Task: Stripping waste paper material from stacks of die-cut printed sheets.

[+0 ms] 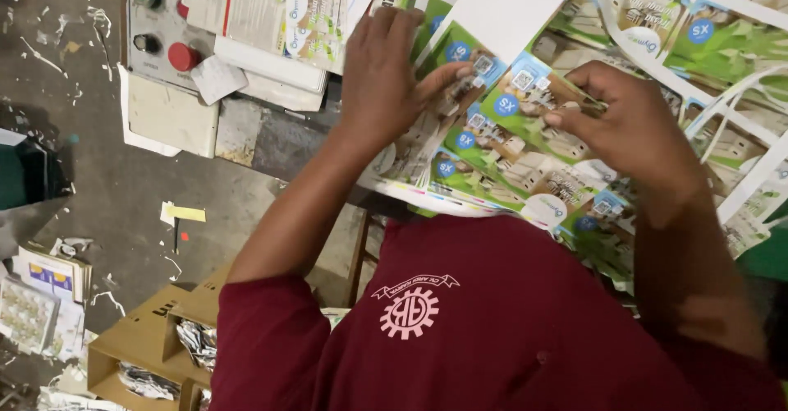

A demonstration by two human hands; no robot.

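A stack of printed green-and-blue sheets (509, 144) with die-cut label shapes lies on a work surface in front of me. My left hand (382, 75) rests flat on the left part of the stack, thumb stretched toward the middle. My right hand (628, 120) pinches at a label piece on the sheet near the centre, fingers curled onto the paper. White cut-out waste strips (739, 111) trail off the right side of the sheets. My maroon shirt fills the lower part of the view.
A grey control panel (160, 25) with green, black and red buttons sits at upper left, with printed sheets (271, 9) on it. Cardboard boxes (144, 345) with scraps stand on the grey floor at lower left, beside paper stacks (41, 296) and litter.
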